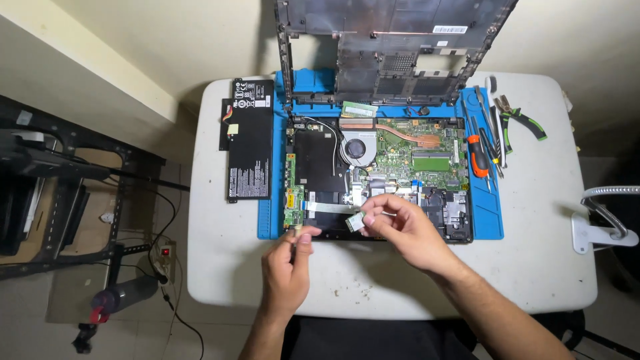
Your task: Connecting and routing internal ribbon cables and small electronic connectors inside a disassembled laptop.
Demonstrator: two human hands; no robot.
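Observation:
An opened laptop (pixel 320 167) lies on a blue mat (pixel 490 220), its green mainboard (pixel 420 150) and round fan (pixel 357 148) bare. My right hand (pixel 403 230) is over the laptop's front edge and pinches a small green card (pixel 355 222) between thumb and fingers. My left hand (pixel 287 263) rests at the front left corner. Its thumb and forefinger are pressed together on a tiny pale part (pixel 298 229), too small to identify, just below a narrow green side board (pixel 293 200).
A black battery (pixel 248 140) lies left of the mat on the white table (pixel 533 267). The laptop's bottom cover (pixel 393 47) stands upright at the back. An orange-handled screwdriver (pixel 477 159), other tools and green-handled pliers (pixel 523 121) lie at the right. A loose memory stick (pixel 360 107) sits on the mat.

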